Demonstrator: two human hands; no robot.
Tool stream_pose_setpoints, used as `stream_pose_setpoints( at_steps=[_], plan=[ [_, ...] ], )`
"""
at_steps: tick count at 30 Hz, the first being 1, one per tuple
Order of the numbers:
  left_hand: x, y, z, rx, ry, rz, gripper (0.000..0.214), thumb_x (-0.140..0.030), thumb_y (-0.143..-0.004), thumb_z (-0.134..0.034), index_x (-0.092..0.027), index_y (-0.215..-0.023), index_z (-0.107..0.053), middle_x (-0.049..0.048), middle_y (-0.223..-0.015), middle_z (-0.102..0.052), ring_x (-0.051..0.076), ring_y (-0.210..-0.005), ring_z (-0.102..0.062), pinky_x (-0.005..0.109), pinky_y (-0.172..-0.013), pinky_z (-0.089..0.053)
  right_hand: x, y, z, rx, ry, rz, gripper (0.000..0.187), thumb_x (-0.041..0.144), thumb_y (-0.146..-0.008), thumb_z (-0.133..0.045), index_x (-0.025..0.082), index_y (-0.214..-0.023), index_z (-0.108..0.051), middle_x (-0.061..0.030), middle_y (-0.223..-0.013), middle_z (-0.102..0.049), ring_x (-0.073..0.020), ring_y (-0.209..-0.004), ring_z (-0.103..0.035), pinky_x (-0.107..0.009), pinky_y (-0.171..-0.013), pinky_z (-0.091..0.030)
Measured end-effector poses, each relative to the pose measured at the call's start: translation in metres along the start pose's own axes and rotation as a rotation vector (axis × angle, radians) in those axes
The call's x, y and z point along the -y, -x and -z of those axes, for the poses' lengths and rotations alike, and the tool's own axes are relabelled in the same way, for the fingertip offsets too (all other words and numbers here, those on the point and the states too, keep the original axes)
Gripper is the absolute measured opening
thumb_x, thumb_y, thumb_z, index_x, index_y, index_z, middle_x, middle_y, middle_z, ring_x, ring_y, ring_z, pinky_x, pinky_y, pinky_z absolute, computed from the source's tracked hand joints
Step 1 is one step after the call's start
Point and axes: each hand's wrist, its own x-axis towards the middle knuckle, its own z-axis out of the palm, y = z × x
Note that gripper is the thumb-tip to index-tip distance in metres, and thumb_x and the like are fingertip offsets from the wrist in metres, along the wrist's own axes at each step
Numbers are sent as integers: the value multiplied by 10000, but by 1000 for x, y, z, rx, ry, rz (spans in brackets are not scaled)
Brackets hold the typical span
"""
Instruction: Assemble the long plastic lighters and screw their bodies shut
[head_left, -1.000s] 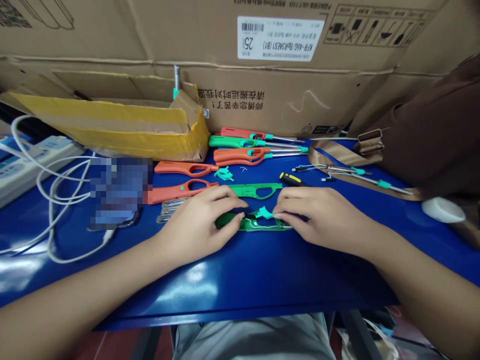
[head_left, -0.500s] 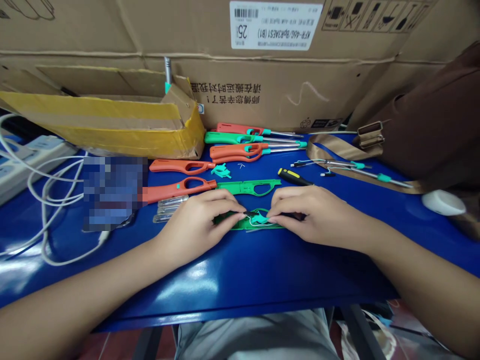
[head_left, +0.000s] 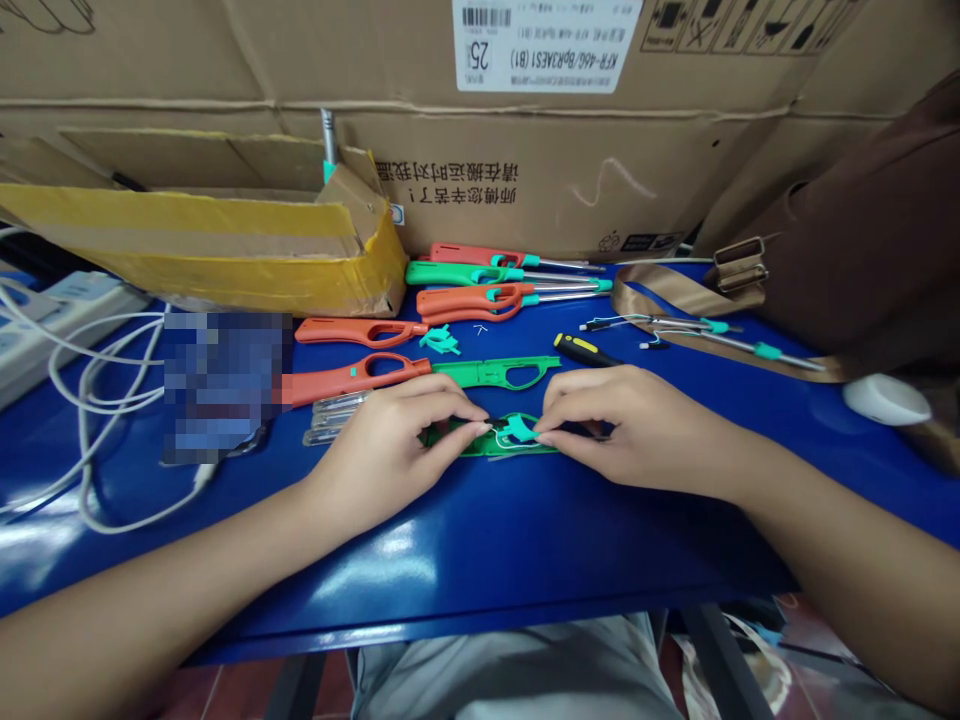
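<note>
A green lighter shell half (head_left: pixel 476 447) lies on the blue table between my hands. My left hand (head_left: pixel 397 430) is closed in a pinch on a small black igniter part (head_left: pixel 498 424) with a thin white wire, over the shell. My right hand (head_left: pixel 637 425) pinches a teal trigger (head_left: pixel 517 430) by its right end, above the shell's handle loop. Both hands cover parts of the shell. Just behind them rests the matching green shell half (head_left: pixel 480 373). Clear plastic tubes (head_left: pixel 334 415) lie beside my left wrist.
Orange shells (head_left: pixel 322 382), a pile of teal triggers (head_left: pixel 442 340), a screwdriver (head_left: pixel 585 350) and assembled lighters (head_left: pixel 472 301) are behind. Metal lighter tubes (head_left: pixel 750 344) lie right. A yellow-taped carton (head_left: pixel 300 275) stands back left, near white cables (head_left: pixel 90 450).
The teal trigger has turned slightly and shows more of its flat face between my hands. Both hands keep their pinches and nearly the same places; the view has shifted a little.
</note>
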Motion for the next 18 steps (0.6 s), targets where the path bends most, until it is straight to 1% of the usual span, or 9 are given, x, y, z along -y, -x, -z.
stream_pose_setpoints(
  at_steps=[5, 9, 13, 18],
  plan=[
    [0, 0, -2, -35, 13, -31, 66, -164, -927, -730, -191, -970, -773, 5, -879, -737, 110, -755, -667, 212, -741, -552, 2, 0, -2, 41, 0, 10, 124, 136, -935, -656, 195, -895, -757, -13, -909, -725, -134, -779, -662, -258, -661, -458],
    [-2, 1, -3, -41, 41, -41, 68, -158, -924, -733, -195, -965, -774, 2, -870, -731, 108, -753, -673, 206, -726, -551, 1, 2, -5, 68, 35, 36, 123, 158, -955, -642, 208, -920, -749, -14, -923, -718, -142, -795, -668, -266, -675, -453],
    [-3, 1, -3, -46, 71, -51, 70, -165, -933, -725, -195, -972, -774, 15, -891, -742, 124, -796, -695, 220, -737, -564, 0, 2, -5, 64, 105, 77, 168, 181, -989, -598, 216, -909, -741, -12, -912, -715, -142, -773, -650, -277, -647, -420],
    [-1, 0, -3, -58, 91, -48, 49, -174, -913, -753, -192, -949, -783, 8, -862, -740, 115, -755, -688, 214, -710, -562, -1, 1, -5, 55, 140, 105, 207, 174, -1003, -560, 205, -885, -728, -13, -881, -701, -147, -765, -631, -287, -644, -403]
  ],
)
